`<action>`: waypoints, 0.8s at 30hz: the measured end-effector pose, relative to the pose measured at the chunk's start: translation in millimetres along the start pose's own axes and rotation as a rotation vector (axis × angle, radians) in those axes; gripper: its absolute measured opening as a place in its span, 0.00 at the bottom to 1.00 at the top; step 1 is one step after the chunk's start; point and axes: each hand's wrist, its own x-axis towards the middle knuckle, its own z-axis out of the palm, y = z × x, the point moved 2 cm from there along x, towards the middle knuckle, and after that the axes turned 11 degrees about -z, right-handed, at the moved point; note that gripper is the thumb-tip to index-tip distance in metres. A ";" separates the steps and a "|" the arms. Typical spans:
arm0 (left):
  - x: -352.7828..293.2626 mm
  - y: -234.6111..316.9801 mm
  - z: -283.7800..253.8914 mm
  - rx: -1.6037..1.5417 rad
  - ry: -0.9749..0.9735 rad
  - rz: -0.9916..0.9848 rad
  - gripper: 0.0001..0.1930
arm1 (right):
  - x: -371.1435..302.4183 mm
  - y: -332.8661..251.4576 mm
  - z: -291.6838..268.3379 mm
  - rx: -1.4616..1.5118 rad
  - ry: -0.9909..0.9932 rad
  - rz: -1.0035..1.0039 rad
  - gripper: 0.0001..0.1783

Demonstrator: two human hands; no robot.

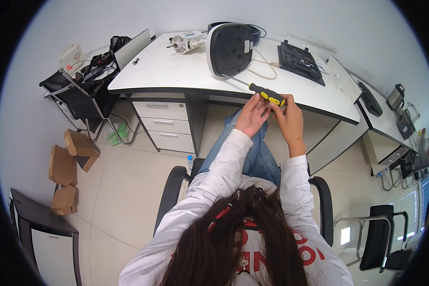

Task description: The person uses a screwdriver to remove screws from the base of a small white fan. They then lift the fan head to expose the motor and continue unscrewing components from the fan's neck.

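White walls and a pale tiled floor [128,190] enclose the office I am viewing from above. A white tabletop [176,71] with a dark edge runs across the upper frame, with a grey three-drawer pedestal [164,126] beneath its left part.

On the tabletop I note a black and white appliance base [229,47] tipped on its side, a small white motor unit [186,42] to its left, a pale cable [264,66] looped to its right, and a black grille-like panel [300,62] further right.

I see a screwdriver [260,90] with a yellow and black handle lying over the front edge of the tabletop, its shaft running up and left to the lower rim of the appliance base. My right hand [288,117] has its fingers closed about the handle end. My left hand [252,114] sits just beside it, fingers extended and loosely touching the handle from below; whether they actually grip it I cannot tell at this angle.

To the left stand a black wire cart [78,95] loaded with cables and three brown cardboard boxes [69,167] on the floor. A black chair [383,236] stands at lower right.
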 end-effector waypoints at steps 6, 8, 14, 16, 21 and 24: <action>-5.5 2.7 11.3 -0.005 -0.049 0.000 0.20 | -1.8 -1.4 0.5 -0.057 0.005 -0.049 0.19; -5.9 3.1 11.1 -0.016 -0.050 0.000 0.21 | -1.9 -1.4 2.3 -0.048 0.004 -0.040 0.19; -4.3 2.2 10.8 0.007 -0.009 0.016 0.19 | -1.8 5.7 5.5 -0.043 0.001 -0.020 0.20; -3.7 2.0 8.6 0.051 0.047 0.030 0.18 | -2.1 5.2 6.0 -0.049 -0.004 -0.009 0.20; -5.0 2.2 9.7 0.104 0.091 0.055 0.17 | -2.1 1.2 4.4 -0.029 -0.031 0.035 0.21; -5.9 2.6 10.7 0.098 0.109 0.054 0.17 | -2.4 -1.9 4.1 0.077 -0.030 0.077 0.20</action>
